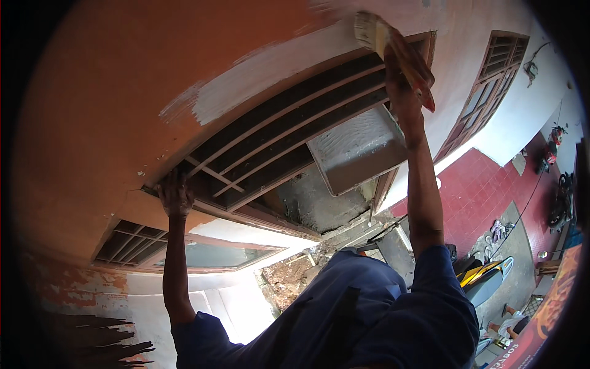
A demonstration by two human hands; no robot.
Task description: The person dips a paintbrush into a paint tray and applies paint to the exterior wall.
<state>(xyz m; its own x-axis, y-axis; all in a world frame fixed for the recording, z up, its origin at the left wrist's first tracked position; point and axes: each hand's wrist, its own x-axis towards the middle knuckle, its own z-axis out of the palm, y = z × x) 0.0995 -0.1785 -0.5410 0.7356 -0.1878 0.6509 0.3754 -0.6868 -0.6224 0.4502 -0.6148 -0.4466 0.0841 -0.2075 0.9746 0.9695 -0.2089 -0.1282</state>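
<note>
A wide paintbrush (370, 32) with pale bristles and a reddish handle is in my right hand (402, 92), raised high at the upper right. Its bristles lie against the wall, at the right end of a fresh white paint strip (246, 77). Orange wall (110, 111) surrounds much of that strip. Below it runs a brown wooden frame (264, 216) with slats. My left hand (176, 194) grips the frame's left corner, fingers bent over the wood. A paint-smeared tray (359, 147) sits beneath the slats, beside my right forearm.
Another slatted window (132, 243) is at the lower left, and a further one (482, 92) at the far right. Down below are red floor tiles (461, 187), sandals (499, 230), a yellow-and-black vehicle (482, 273) and a parked motorbike (562, 203). Part of a person (510, 323) shows at the lower right.
</note>
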